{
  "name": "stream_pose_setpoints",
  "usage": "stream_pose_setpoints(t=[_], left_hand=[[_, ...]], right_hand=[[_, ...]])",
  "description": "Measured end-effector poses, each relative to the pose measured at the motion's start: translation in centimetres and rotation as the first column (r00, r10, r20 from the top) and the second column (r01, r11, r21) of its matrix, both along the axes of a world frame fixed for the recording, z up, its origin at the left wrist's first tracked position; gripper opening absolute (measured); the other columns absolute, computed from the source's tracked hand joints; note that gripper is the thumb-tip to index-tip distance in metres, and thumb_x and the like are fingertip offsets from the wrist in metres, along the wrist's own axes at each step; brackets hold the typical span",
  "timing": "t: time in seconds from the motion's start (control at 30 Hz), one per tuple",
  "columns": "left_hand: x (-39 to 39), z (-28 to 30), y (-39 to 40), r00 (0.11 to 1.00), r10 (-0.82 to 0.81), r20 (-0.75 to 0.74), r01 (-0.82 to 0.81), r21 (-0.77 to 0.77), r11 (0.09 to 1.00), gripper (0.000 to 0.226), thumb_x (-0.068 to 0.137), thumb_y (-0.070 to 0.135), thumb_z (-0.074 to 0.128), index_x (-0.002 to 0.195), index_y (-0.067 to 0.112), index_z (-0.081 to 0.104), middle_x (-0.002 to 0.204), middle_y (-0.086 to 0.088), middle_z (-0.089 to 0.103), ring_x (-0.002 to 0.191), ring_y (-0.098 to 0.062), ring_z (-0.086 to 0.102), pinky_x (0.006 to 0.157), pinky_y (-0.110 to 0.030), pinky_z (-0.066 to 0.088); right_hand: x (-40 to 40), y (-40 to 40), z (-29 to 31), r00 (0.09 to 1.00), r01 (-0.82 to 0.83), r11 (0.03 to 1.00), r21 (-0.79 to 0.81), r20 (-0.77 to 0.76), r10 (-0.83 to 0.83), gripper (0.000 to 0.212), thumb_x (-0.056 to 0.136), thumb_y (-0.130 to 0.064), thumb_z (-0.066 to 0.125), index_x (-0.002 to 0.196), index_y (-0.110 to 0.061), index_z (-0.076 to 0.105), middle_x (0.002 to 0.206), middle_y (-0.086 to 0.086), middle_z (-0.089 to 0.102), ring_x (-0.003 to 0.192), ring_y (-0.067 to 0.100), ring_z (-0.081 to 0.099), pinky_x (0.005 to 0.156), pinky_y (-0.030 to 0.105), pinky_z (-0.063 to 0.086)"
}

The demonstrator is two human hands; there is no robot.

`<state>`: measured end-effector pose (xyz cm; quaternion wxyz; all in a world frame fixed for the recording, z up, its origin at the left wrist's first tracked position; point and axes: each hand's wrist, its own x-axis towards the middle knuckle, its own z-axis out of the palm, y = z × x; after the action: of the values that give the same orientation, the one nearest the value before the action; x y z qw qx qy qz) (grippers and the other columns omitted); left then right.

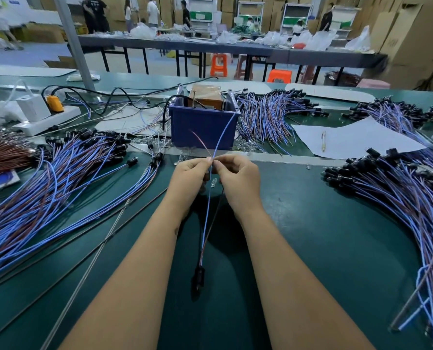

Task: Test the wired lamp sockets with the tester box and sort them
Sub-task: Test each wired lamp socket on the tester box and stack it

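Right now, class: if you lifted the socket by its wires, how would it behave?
Probably floppy: the wires sag below both hands. The socket likely swings, hanging at their end. It seems light, since fingers merely pinch the wires.

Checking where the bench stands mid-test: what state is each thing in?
Left hand: pinching the wires.
Right hand: pinching the wires.
Held socket: hanging below the hands.
Blue bin: upright, open-topped.
Pen: lying on the paper.
Yellow plug: in the power strip.

My green bench [298, 223] holds wired sockets [59, 188] in heaps either side. A blue bin [202, 130], paper [356, 140] and a power strip [46, 120] sit behind.
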<state>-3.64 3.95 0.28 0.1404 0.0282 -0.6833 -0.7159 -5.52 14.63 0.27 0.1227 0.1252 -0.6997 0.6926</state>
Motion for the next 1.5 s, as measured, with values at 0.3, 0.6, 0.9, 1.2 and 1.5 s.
stream_pose_setpoints(t=[0.3,0.6,0.9,1.2,1.5], left_hand=[[-0.5,0.9,-1.0,0.994,0.073,0.084,-0.105,0.492,0.864,0.020,0.098,0.010,0.053,0.079,0.010,0.059,0.050,0.006,0.048,0.041,-0.003,0.042,0.039,-0.014,0.037],[-0.3,0.7,-1.6,0.986,0.117,0.122,-0.168,0.655,0.736,0.019,0.097,0.009,0.054,0.079,0.008,0.054,0.050,0.004,0.058,0.042,-0.002,0.054,0.043,-0.013,0.047],[0.9,-0.5,-0.6,0.975,0.214,-0.052,-0.194,0.259,0.946,0.018,0.096,0.001,0.055,0.081,0.012,0.054,0.065,-0.002,0.062,0.054,-0.007,0.060,0.057,-0.022,0.055],[3.9,-0.6,4.7,0.942,0.083,-0.327,-0.201,-0.347,0.916,0.015,0.085,0.019,0.071,0.076,0.028,0.063,0.069,0.016,0.065,0.063,-0.005,0.061,0.065,-0.026,0.051],[6.2,1.3,18.9,0.783,-0.270,-0.560,0.005,-0.428,0.904,0.009,0.081,0.009,0.071,0.075,0.013,0.066,0.069,0.009,0.064,0.061,-0.005,0.057,0.059,-0.026,0.049]], right_hand=[[0.0,-0.1,-0.9,0.982,-0.142,0.966,0.215,-0.091,0.164,0.064,0.084,0.011,0.060,0.131,-0.032,0.058,0.092,0.000,0.066,0.065,0.010,0.048,0.068,0.030,0.052],[0.6,-0.2,-0.4,0.960,-0.278,0.956,-0.091,-0.038,0.276,0.022,0.094,-0.012,0.062,0.114,-0.013,0.070,0.082,-0.007,0.071,0.063,0.005,0.058,0.062,0.021,0.049],[0.7,2.6,0.3,0.970,0.111,0.889,-0.444,0.244,0.000,0.026,0.104,-0.019,0.045,0.087,-0.013,0.065,0.065,-0.001,0.060,0.050,0.006,0.055,0.057,0.019,0.047],[0.2,10.4,2.7,0.959,0.246,0.963,0.107,0.116,-0.257,0.040,0.104,-0.028,0.041,0.069,-0.017,0.056,0.066,0.002,0.062,0.048,0.008,0.052,0.055,0.029,0.045],[-0.5,23.6,5.7,0.889,0.406,0.727,0.553,-0.056,-0.454,0.037,0.099,-0.023,0.052,0.066,-0.006,0.053,0.058,0.005,0.045,0.060,0.025,0.040,0.060,0.035,0.031]])
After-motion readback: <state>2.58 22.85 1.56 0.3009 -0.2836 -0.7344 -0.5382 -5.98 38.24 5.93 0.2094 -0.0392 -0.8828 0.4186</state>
